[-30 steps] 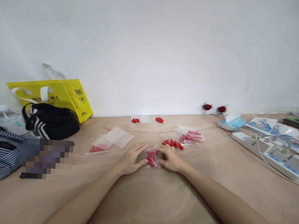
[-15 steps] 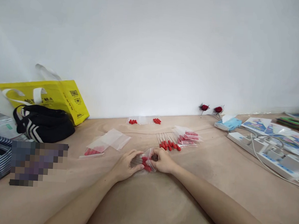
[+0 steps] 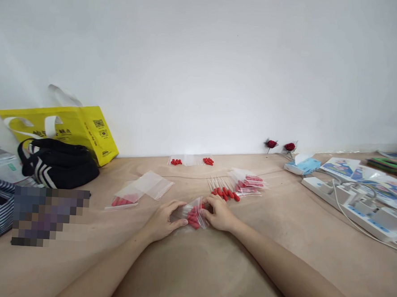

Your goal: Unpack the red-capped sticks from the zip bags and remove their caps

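zip-lock bag of red-tipped sticks, between left hand, thumb and fingers parted around it, and right hand, pinching its zip edge, should handle light and slippery, best gripped there.

You have soft, even, fairly bright light; the wall looks palest mid-frame, greyer toward the upper corners. A soft shadow edges your right forearm on the bench. The plastic bag glints faintly. Your wide view stretches at the sides; a pixelated patch masks the left.
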### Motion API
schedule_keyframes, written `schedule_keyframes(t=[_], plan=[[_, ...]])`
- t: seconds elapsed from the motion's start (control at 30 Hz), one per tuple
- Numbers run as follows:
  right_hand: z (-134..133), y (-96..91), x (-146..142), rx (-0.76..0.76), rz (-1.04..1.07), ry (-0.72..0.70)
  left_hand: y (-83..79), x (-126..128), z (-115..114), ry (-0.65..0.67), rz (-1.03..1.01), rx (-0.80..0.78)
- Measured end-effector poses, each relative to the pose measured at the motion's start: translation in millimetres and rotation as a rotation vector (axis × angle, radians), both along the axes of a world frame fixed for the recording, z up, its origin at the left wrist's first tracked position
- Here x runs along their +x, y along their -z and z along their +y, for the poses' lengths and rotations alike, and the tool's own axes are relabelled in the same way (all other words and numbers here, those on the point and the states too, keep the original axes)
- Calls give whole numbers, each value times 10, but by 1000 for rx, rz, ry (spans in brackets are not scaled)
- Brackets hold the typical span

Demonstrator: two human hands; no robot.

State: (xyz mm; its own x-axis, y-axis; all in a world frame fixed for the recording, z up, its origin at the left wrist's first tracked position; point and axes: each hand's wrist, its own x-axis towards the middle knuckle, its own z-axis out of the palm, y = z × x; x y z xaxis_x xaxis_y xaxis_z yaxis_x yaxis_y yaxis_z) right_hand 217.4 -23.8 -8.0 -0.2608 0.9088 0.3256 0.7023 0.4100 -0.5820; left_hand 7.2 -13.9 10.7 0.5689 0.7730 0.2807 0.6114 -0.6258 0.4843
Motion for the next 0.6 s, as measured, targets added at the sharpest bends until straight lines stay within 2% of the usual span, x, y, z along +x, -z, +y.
schedule_keyframes(t=[0.17,0.27,0.43,0.6], plan=[[-23,-21,-17,-21,-35,-10,1,-16,1,6,11,7],[-23,-6,-11,-23,18,-1,11,-55,8,1,17,4],[10,30,45,-130,324,-78,9,-119,20,-32,31,11],[127,14,138,-178,735,-39,-11,-129,23,-46,37,6]])
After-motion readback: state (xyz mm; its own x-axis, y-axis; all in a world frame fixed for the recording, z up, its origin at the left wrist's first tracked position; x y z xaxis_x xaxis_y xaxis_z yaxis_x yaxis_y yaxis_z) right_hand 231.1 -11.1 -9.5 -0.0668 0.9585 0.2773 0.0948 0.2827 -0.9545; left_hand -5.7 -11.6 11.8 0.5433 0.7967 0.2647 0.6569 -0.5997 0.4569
